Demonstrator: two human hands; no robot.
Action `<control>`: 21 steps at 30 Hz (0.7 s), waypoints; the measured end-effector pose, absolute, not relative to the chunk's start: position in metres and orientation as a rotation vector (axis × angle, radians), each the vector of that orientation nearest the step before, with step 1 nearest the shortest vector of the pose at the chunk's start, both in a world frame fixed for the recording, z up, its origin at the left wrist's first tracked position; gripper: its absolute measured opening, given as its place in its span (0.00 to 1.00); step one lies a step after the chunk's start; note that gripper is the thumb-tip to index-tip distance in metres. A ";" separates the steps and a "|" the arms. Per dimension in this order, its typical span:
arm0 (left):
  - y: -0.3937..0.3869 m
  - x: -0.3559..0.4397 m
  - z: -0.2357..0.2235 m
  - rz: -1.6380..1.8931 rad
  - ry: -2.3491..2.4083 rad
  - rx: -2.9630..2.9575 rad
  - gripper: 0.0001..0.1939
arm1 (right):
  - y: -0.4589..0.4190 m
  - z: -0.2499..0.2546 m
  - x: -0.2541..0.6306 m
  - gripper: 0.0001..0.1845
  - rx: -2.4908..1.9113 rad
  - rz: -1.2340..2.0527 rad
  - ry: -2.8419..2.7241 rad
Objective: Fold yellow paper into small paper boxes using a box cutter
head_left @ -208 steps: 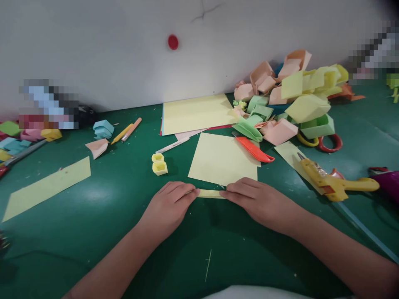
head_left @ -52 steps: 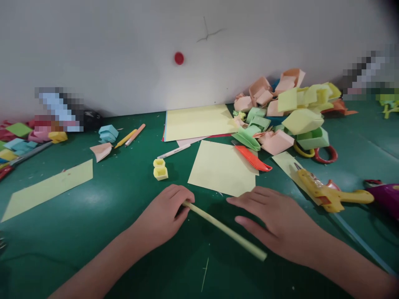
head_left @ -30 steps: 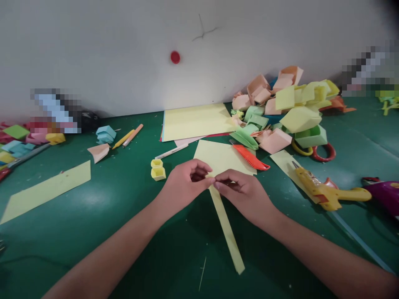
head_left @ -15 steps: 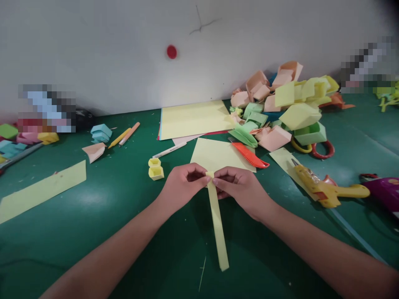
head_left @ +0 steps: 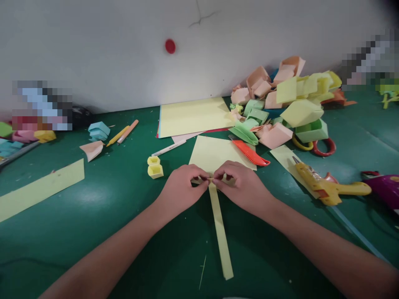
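Observation:
A long, narrow pale-yellow paper strip (head_left: 220, 228) hangs down toward me, its far end pinched between both hands. My left hand (head_left: 183, 185) grips that end from the left with thumb and fingertips. From the right, my right hand (head_left: 241, 185) pinches the same end, its fingertips almost meeting the left ones. Fingers cover most of the held end. Behind the hands lies a pale-yellow paper sheet (head_left: 205, 153), with a red-orange cutter (head_left: 251, 153) resting on its right side. Two small yellow folded paper boxes (head_left: 155, 168) stand left of my left hand.
A heap of folded paper pieces (head_left: 280, 108) stands at the back right, near scissors handles (head_left: 324, 147). A yellow glue gun (head_left: 327, 185) lies at right. Stacked paper (head_left: 193, 118) and a white pen (head_left: 168, 148) are behind; another paper strip (head_left: 46, 187) lies left.
The strip's held end has tipped from facing me to nearly edge-on between the fingertips. Its loose end has shifted slightly nearer and to the right. Both hands keep their pinch.

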State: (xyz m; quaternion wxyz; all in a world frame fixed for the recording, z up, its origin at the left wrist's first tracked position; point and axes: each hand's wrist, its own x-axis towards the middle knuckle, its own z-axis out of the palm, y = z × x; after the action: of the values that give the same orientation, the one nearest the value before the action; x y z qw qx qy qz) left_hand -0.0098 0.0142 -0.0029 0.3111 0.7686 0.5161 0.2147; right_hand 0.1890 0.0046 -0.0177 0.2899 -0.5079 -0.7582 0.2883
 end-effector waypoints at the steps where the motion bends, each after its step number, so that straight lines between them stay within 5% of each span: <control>1: 0.014 -0.010 -0.005 0.584 1.363 2.086 0.06 | 0.006 -0.019 0.189 0.05 -1.329 0.727 -2.060; 21: 0.010 -0.011 -0.027 0.584 1.134 2.677 0.07 | 0.011 -0.026 0.203 0.11 -1.105 0.038 -2.590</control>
State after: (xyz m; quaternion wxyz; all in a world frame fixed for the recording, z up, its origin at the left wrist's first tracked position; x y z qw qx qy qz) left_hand -0.0114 0.0102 -0.0266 0.0881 0.8993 0.3809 0.1962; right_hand 0.2035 0.0106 -0.0260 0.1619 -0.3870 -0.9076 0.0134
